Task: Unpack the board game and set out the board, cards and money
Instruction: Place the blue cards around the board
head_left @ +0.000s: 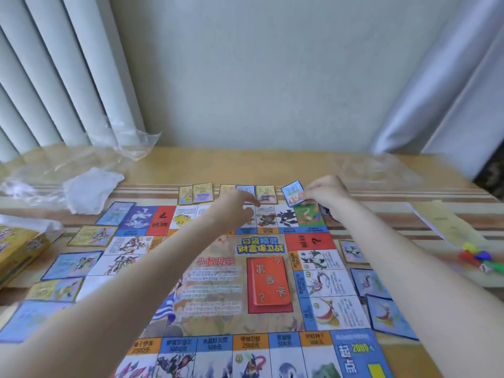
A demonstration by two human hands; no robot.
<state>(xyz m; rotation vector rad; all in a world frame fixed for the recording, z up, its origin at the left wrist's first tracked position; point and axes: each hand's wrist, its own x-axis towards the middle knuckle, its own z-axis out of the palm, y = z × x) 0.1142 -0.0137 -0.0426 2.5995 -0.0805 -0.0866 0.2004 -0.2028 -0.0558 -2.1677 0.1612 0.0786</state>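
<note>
- Head view: the game board point(218, 282) lies flat and unfolded on the worktop point(272, 165), filling the near and middle part of the scene.
- A red card deck point(270, 281) sits on its marked red space, right of the board's centre.
- A row of small property cards point(266, 193) lies along the board's far edge, just beyond the far squares; more cards line the left edge point(72, 264) and the right edge point(368, 282).
- My right hand point(326, 192) is at the far right corner of the board, fingers curled and pinching a blue-bordered card point(294, 192), which is tilted and sits at the right end of the far row.
- My left hand point(237, 207) reaches over the far row of squares; the fingers extend forward and loose, with no card visibly between them. Tips are near the far-edge cards; contact I cannot tell.
- Coloured pawns point(476, 257) lie clustered on the worktop, well right of the board, with a small die point(485, 268) beside them.
- A paper sheet point(447, 225) lies far right of the board.
- The yellow game box point(19, 252) is at the left edge.
- Crumpled clear plastic wrap point(92, 186) lies far left.
</note>
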